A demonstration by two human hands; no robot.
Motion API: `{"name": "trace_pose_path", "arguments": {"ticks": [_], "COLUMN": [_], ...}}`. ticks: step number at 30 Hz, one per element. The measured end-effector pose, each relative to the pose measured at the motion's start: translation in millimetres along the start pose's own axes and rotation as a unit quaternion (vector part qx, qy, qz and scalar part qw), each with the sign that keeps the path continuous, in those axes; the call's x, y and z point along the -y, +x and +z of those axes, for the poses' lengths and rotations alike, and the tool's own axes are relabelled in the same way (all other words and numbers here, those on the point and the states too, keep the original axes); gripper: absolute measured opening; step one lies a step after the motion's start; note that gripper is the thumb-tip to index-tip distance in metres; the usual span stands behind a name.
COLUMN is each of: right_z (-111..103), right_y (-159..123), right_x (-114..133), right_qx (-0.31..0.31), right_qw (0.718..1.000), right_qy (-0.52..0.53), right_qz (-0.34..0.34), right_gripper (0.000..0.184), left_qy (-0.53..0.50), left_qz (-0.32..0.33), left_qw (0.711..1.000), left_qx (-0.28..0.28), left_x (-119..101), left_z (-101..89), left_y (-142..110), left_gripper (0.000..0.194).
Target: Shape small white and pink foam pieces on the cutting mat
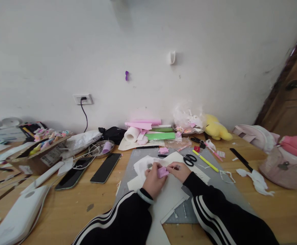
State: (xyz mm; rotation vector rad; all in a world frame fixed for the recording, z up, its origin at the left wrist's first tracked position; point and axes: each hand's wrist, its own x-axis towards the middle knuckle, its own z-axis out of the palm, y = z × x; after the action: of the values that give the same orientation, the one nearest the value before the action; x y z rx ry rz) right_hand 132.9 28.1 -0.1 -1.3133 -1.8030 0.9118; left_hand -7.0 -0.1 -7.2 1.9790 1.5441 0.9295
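Faintly, handwriting marks the paper [172, 200] beneath both hands; the left [155, 180] grips a pink piece [163, 172], probably paper, mid-tabletop [69, 207], the right's [179, 171] fingers pinching its edge.

On the bench, two phones [105, 168] [73, 173] are lying left of my mat [132, 182]; scissors [190, 160] are resting on it.

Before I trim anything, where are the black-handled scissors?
In the head view, the scissors lie on the grey mat, just beyond the right hand.

Pale wall [145, 44] with white socket [83, 99], brown door [291, 102]
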Motion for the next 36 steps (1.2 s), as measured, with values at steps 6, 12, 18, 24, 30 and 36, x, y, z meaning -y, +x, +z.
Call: {"name": "trace_pose_path", "arguments": {"ticks": [6,12,18,24,30,36], "right_z": [0.1,0.2,4.2,5.8,5.2,2.9], "right_y": [-1.1,-0.5,-1.1,-1.2,1.6,1.1], "right_x": [-1.1,-1.5,-2.9,3.0,1.8,6.4], "right_qx": [-0.004,-0.004,-0.030,0.005,0.049,0.057], "right_qw": [0.999,0.993,0.996,0.995,0.971,0.968], "right_qy": [-0.040,-0.085,-0.067,0.080,0.172,0.206], "right_qz": [-0.027,-0.083,-0.056,0.051,0.158,0.131], "right_gripper": [0.020,0.017,0.015,0.010,0.012,0.016], "left_qy": [0.003,0.000,-0.009,-0.011,0.012,0.016], "left_qz": [0.014,0.012,0.024,0.050,0.050,0.045], "left_qw": [1.000,1.000,1.000,0.998,0.997,0.998], "left_qx": [-0.007,-0.005,-0.006,0.038,0.055,0.050], "left_x": [0.9,1.0,0.7,-3.4,0.0,1.0], "left_z": [0.4,0.4,0.0,-4.8,-2.9,-2.7], "left_y": [0.3,1.1,0.5,-1.1,0.3,1.3], "left_gripper": [0.023,0.023,0.027,0.036,0.029,0.021]}}
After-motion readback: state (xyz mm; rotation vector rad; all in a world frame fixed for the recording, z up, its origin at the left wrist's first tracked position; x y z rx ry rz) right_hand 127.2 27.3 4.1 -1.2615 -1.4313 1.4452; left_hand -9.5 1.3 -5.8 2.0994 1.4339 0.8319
